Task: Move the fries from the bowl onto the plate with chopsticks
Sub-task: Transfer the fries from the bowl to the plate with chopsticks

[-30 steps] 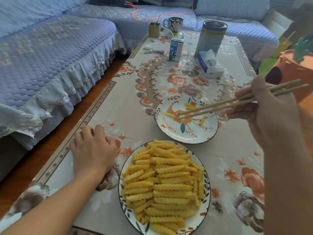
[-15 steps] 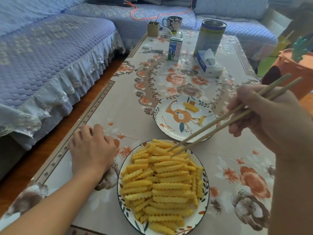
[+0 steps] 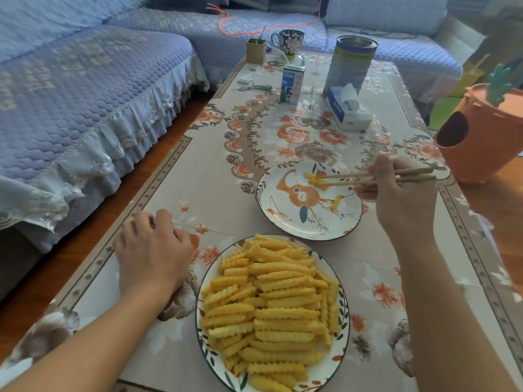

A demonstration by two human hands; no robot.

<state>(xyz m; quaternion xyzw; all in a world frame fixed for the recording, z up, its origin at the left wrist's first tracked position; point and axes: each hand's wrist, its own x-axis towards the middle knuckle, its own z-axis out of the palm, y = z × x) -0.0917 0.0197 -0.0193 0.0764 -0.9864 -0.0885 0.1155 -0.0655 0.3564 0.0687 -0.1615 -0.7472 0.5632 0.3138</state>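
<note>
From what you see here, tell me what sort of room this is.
Probably a home living room: a quilted blue sofa wraps round a low coffee table with a flowered cloth, holding a mug and tissue box.

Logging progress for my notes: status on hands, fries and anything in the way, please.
Right hand grips chopsticks, tips at fries on plate. Left hand rests on table, holding nothing. Bowl heaped with fries. Nothing between bowl and plate.

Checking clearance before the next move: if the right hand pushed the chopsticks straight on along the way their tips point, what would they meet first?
The right hand aims the chopsticks leftward over the plate. Their tips are already at the fries lying there, so those come first, then probably the plate's far rim; height is unclear.
</note>
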